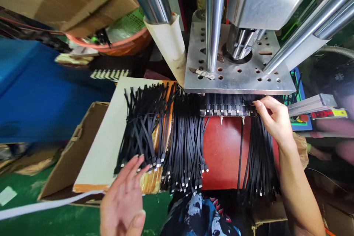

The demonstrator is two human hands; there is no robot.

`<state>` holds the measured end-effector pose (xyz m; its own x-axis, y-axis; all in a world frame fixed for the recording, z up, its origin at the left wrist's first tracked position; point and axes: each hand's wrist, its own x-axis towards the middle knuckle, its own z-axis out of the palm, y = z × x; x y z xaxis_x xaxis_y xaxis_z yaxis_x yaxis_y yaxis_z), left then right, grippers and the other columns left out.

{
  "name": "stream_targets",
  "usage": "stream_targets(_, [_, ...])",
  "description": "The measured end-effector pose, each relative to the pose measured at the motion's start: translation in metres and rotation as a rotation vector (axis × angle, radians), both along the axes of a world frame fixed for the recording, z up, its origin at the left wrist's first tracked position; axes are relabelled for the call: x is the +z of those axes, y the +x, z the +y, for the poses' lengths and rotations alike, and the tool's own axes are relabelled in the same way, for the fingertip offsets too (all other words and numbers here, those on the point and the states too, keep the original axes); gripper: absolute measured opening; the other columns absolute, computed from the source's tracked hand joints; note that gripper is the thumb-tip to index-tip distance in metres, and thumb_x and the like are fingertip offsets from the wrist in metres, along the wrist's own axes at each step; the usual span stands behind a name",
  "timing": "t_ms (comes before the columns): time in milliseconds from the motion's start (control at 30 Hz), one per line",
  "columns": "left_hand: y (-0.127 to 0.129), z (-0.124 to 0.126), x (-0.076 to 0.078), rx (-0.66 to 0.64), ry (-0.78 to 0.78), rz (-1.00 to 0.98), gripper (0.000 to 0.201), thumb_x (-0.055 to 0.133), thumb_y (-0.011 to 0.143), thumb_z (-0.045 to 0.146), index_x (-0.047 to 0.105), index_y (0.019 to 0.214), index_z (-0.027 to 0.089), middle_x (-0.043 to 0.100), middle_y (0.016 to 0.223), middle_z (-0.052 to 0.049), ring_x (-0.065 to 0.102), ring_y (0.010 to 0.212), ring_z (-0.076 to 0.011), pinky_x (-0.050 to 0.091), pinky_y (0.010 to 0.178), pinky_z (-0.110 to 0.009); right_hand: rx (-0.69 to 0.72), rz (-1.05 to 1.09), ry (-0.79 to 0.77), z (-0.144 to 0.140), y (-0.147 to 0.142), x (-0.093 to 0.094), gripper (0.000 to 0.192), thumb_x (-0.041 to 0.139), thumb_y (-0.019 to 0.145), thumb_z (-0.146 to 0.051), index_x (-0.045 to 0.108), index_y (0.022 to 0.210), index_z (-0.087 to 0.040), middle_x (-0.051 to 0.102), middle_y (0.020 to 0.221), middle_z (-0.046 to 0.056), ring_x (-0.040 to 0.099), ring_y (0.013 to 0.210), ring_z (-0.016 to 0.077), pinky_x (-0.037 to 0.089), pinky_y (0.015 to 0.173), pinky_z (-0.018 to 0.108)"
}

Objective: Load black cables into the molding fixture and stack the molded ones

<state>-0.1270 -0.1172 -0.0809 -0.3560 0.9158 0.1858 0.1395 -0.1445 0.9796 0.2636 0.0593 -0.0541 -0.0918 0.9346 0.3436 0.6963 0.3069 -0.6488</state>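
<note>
Under the drilled steel plate of the press, everything else takes its place. Three polished columns rise from that plate, and a red panel drops away below its front edge.

Just beneath the plate's front edge runs a row of small metal-tipped connectors seated in the fixture strip, its long axis lying left to right along the plate. From that strip, black cables hang toward the person, so their long axes run from the plate down toward the viewer, with the free metal ends pointing at the person.

Below and left of the plate, the loose cable bundle lies fanned over a pale board on a cardboard box, again with the tips toward the person. Below the plate's right end hangs a second bunch, the hanging cables.

The right hand is at the right end of the strip, directly under the plate, fingers curled and pinching at the connectors there; it is much the nearer hand to the strip. The left hand is well below and left of the plate, spread open and holding nothing, fingertips at the near tips of the loose bundle.
</note>
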Motion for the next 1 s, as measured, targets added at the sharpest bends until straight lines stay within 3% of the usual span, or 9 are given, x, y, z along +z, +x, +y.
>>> stream_targets(67, [-0.003,0.004,0.001,0.039,0.064,0.0,0.071,0.087,0.076,0.042,0.066,0.143,0.03,0.063,0.152,-0.01,0.056,0.144,-0.0382,0.049,0.122,-0.055,-0.003,0.026,-0.036,0.001,0.002,0.0,0.033,0.057,0.108,-0.037,0.06,0.078,-0.023,0.058,0.076,0.0,0.053,0.071,0.0174,0.04,0.068,0.034])
stream_targets(167, [-0.006,0.005,0.0,0.063,0.101,0.009,0.07,0.088,0.076,0.037,0.068,0.141,0.026,0.065,0.149,-0.011,0.058,0.142,-0.037,0.05,0.121,-0.053,-0.01,0.037,-0.057,0.001,0.002,0.001,0.033,0.056,0.108,-0.038,0.061,0.079,-0.023,0.058,0.078,0.001,0.054,0.073,0.0175,0.038,0.069,0.034])
stream_targets(367, [0.0,0.004,-0.006,-0.086,0.115,0.056,0.065,0.08,0.081,0.019,0.066,0.143,0.027,0.063,0.15,-0.011,0.056,0.144,-0.0359,0.05,0.119,-0.051,-0.022,0.05,-0.043,-0.001,0.0,0.001,0.033,0.057,0.108,-0.039,0.066,0.081,-0.023,0.061,0.079,0.001,0.056,0.074,0.0181,0.04,0.071,0.035])
stream_targets(500, [0.001,-0.002,-0.009,-0.176,0.096,0.112,0.062,0.074,0.083,0.013,0.066,0.143,0.025,0.061,0.147,-0.012,0.058,0.142,-0.0355,0.052,0.118,-0.05,-0.003,0.064,-0.063,-0.004,0.004,0.002,0.028,0.057,0.108,-0.039,0.078,0.096,-0.025,0.069,0.087,0.003,0.063,0.082,0.0206,0.045,0.076,0.037])
stream_targets(600, [-0.003,-0.004,-0.01,-0.164,0.083,0.141,0.059,0.073,0.085,0.012,0.066,0.142,0.025,0.061,0.147,-0.012,0.059,0.141,-0.0353,0.048,0.123,-0.053,-0.008,0.096,-0.062,-0.007,0.011,0.003,0.027,0.056,0.108,-0.04,0.08,0.108,-0.028,0.071,0.094,0.004,0.065,0.085,0.0228,0.048,0.076,0.039])
stream_targets(767, [-0.008,-0.004,-0.008,-0.125,0.074,0.178,0.058,0.075,0.084,0.014,0.067,0.14,0.028,0.066,0.139,-0.011,0.062,0.137,-0.0349,0.051,0.12,-0.054,0.043,-0.156,-0.01,-0.009,0.02,0.007,0.032,0.072,0.098,-0.044,0.076,0.127,-0.03,0.06,0.088,0.005,0.06,0.077,0.0234,0.049,0.07,0.039])
stream_targets(900, [-0.008,-0.005,-0.009,-0.12,0.04,0.19,0.057,0.076,0.085,0.015,0.067,0.14,0.029,0.067,0.138,-0.01,0.062,0.136,-0.034,0.052,0.119,-0.053,0.062,-0.179,0.011,-0.009,0.018,0.004,0.024,0.07,0.1,-0.043,0.078,0.117,-0.028,0.064,0.089,0.006,0.061,0.077,0.023,0.049,0.072,0.038])
stream_targets(1000, [-0.006,-0.003,-0.011,-0.093,0.048,0.216,0.052,0.075,0.087,0.018,0.069,0.137,0.029,0.065,0.142,-0.01,0.062,0.135,-0.0344,0.056,0.113,-0.055,-0.085,0.066,-0.041,-0.008,0.016,-0.011,0.029,0.06,0.105,-0.047,0.077,0.096,-0.024,0.06,0.077,0.002,0.054,0.069,0.0193,0.043,0.066,0.035])
